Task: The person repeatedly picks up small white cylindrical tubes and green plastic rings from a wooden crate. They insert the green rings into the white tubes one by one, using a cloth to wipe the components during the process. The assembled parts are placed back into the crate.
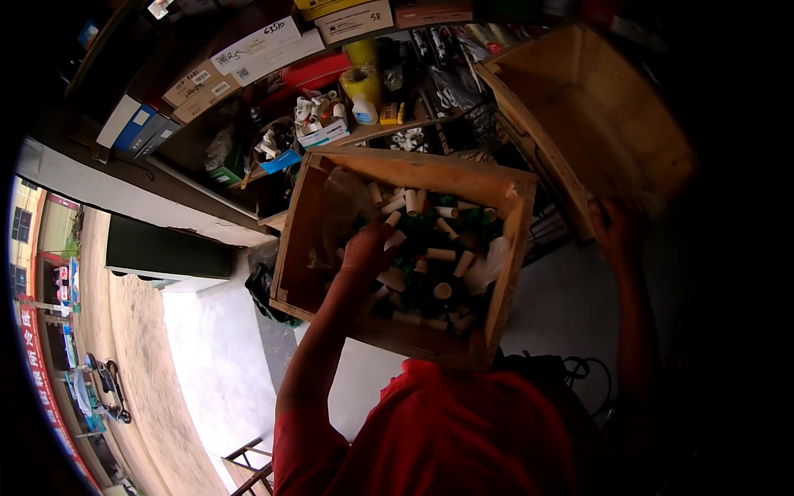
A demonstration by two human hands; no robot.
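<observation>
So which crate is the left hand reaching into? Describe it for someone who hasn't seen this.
Start at the cluttered shelves across the top. Just below them sits an open wooden crate, with the left hand inside it. Unlike the empty wooden crate to its right, steadied by the right hand, it is full of short white and green pipe fittings.

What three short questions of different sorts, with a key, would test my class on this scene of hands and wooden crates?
1. True or false: the left hand is inside the nearer wooden crate.
2. What mostly fills that crate? A) white and green pipe fittings B) apples C) books
3. What does the right hand touch?

Key:
1. True.
2. A, the pipe fittings.
3. The lower edge of the empty, tilted wooden crate.
</observation>
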